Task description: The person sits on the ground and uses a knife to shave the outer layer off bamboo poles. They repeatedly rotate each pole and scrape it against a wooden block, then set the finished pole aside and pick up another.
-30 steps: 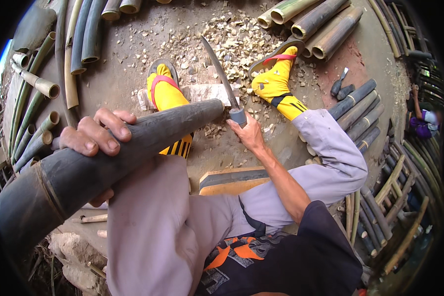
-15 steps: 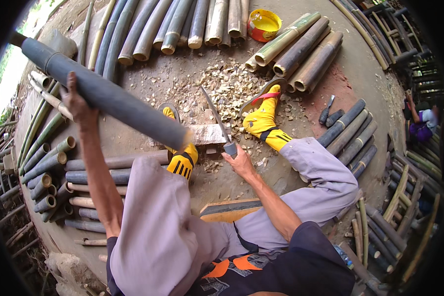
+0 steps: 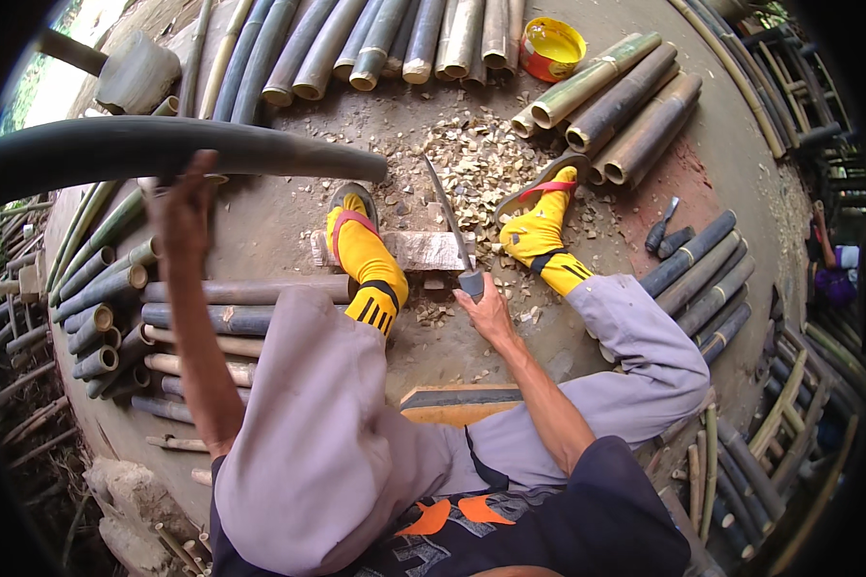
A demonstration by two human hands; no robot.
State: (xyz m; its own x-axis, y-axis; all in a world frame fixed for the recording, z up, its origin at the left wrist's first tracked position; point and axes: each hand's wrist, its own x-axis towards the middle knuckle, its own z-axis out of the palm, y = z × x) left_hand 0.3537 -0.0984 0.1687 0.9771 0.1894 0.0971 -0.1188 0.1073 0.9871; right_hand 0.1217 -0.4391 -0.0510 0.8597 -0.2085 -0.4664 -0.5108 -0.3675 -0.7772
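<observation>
our left hand point(image 3: 183, 207) is touching a dark bamboo tube point(image 3: 269, 147) across the upper left of the frame, blur keeping us from telling whether it is gripping. near the centre, our right hand point(image 3: 491, 313) is clamping a long knife's handle point(image 3: 471, 283).

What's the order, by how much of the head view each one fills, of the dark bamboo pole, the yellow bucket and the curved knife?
1. Dark bamboo pole, clearly largest, though nearness may exaggerate it.
2. Yellow bucket.
3. Curved knife, long but thin.
</observation>
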